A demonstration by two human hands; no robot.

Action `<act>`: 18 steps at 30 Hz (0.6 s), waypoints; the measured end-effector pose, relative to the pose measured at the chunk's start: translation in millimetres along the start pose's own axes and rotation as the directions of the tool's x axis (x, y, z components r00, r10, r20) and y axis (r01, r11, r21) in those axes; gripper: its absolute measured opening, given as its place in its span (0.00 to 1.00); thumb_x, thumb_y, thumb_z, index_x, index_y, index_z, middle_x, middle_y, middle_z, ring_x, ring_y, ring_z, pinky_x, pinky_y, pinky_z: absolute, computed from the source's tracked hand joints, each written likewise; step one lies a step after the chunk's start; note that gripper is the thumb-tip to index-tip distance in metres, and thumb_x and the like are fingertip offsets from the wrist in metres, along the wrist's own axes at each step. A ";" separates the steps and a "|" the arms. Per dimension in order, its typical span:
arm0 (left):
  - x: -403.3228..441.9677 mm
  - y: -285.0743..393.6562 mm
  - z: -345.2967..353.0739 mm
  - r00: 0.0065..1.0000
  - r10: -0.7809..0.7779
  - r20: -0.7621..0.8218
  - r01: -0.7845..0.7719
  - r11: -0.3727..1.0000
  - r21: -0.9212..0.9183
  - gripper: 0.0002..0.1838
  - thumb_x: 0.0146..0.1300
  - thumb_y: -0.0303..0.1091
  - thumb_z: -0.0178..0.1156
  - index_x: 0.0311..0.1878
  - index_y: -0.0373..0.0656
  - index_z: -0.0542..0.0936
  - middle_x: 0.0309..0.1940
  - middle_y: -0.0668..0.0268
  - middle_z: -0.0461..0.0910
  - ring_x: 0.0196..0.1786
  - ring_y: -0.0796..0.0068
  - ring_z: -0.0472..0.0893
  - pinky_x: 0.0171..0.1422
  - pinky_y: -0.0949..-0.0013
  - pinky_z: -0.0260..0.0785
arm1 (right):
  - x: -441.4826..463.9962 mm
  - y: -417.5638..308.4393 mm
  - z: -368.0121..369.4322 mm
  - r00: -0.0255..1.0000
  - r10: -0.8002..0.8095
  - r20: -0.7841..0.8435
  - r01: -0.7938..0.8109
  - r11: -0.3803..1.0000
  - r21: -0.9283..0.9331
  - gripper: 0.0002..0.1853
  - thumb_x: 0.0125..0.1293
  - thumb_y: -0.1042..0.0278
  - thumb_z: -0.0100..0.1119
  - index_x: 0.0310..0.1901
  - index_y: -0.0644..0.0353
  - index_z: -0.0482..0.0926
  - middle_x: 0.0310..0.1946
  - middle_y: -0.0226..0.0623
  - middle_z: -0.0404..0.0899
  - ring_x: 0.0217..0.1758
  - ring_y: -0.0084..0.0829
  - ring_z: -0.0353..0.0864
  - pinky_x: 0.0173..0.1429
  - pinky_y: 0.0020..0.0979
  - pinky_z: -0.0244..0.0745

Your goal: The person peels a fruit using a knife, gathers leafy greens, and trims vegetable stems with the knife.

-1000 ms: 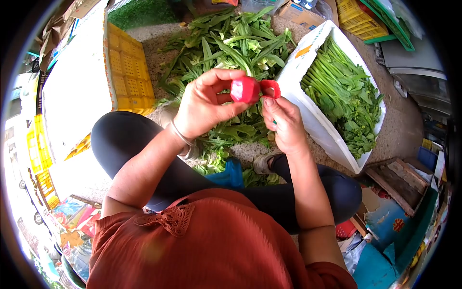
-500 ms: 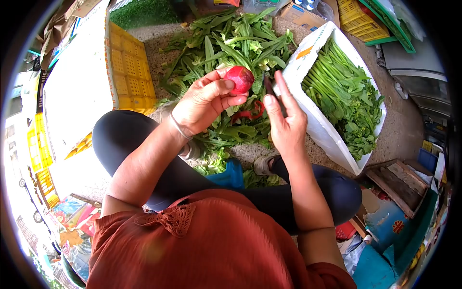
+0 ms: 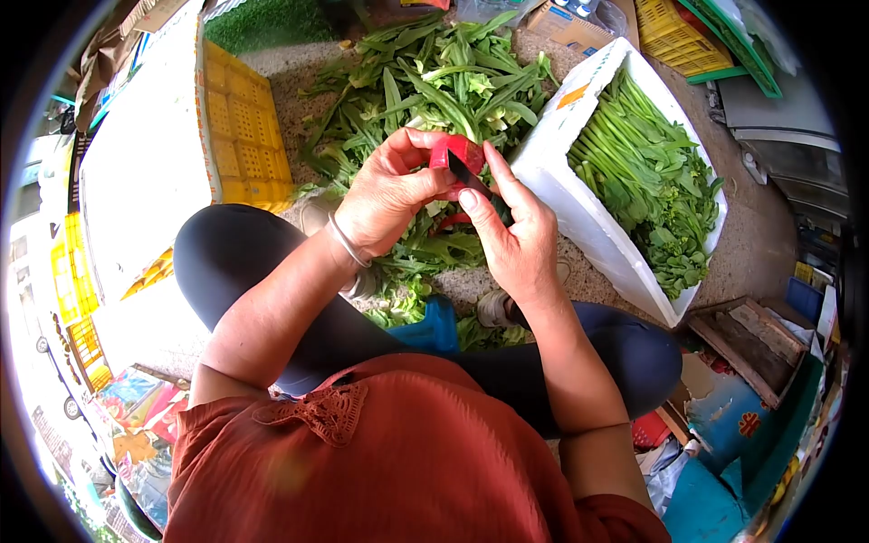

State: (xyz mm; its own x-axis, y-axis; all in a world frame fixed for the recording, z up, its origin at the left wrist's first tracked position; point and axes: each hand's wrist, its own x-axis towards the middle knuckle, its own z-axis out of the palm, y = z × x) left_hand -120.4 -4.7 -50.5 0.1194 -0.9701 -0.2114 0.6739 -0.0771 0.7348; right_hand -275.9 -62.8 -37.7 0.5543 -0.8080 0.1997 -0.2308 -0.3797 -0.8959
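My left hand [image 3: 380, 195] is wrapped round a round red fruit [image 3: 463, 149], whose exact kind I cannot make out. My right hand [image 3: 516, 226] grips a small dark-bladed knife [image 3: 465, 172], its blade lying against the fruit's near face. The right fingertips touch the fruit's right side; the knife's handle is mostly hidden in the palm. Below the hands a curled red strip [image 3: 453, 221], which looks like peel, shows partly over the leaves. A heap of long green leaves [image 3: 434, 81] covers the ground just beyond both hands.
A white foam box [image 3: 579, 204] of leafy green stems [image 3: 643, 172] stands at right. Yellow crates [image 3: 244, 127] rise at left. A blue plastic object [image 3: 439, 328] sits between my legs. A wooden tray [image 3: 751, 348] lies at lower right.
My right hand has moved left and up, bringing the knife from beside the fruit onto it. The fruit has turned slightly in my left hand and sits a little lower.
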 end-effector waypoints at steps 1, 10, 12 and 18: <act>-0.2 0.7 0.1 1.000 -0.012 0.004 0.012 1.000 0.001 0.17 0.56 0.23 0.59 0.49 0.43 0.71 0.47 0.62 0.76 0.48 0.71 0.77 0.52 0.67 0.71 | 0.2 0.2 -0.4 1.000 -0.015 -0.001 0.015 1.000 -0.009 0.25 0.60 0.58 0.58 0.55 0.64 0.71 0.32 0.49 0.79 0.32 0.40 0.81 0.36 0.32 0.73; -1.3 0.5 4.0 0.998 -0.025 -0.053 0.021 0.997 -0.073 0.14 0.53 0.21 0.60 0.45 0.38 0.74 0.42 0.63 0.77 0.43 0.71 0.79 0.48 0.68 0.75 | 0.2 3.4 -3.1 0.999 0.042 0.023 -0.044 0.997 0.070 0.21 0.59 0.60 0.59 0.53 0.59 0.75 0.33 0.44 0.80 0.33 0.36 0.81 0.38 0.30 0.73; -1.4 0.6 4.1 0.999 -0.028 -0.046 0.024 0.997 -0.076 0.14 0.54 0.21 0.60 0.45 0.38 0.74 0.42 0.62 0.77 0.43 0.71 0.79 0.48 0.68 0.75 | -0.3 4.0 -3.2 0.998 0.052 0.026 -0.054 0.996 0.075 0.20 0.59 0.61 0.59 0.53 0.58 0.75 0.33 0.44 0.80 0.34 0.35 0.81 0.38 0.30 0.73; -1.3 -1.2 2.5 0.998 -0.051 -0.044 0.047 0.995 -0.086 0.14 0.55 0.23 0.60 0.46 0.39 0.73 0.42 0.62 0.77 0.43 0.70 0.79 0.48 0.68 0.75 | -0.6 6.6 -3.0 0.999 0.044 0.008 -0.044 0.997 0.066 0.19 0.60 0.61 0.59 0.52 0.56 0.76 0.32 0.42 0.80 0.34 0.34 0.80 0.39 0.30 0.73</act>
State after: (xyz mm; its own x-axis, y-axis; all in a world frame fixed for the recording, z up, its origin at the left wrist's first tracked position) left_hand -123.3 -3.9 -49.4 0.1166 -0.9540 -0.2763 0.7389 -0.1026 0.6660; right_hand -280.1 -66.2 -42.5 0.5497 -0.8204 0.1574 -0.2020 -0.3133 -0.9279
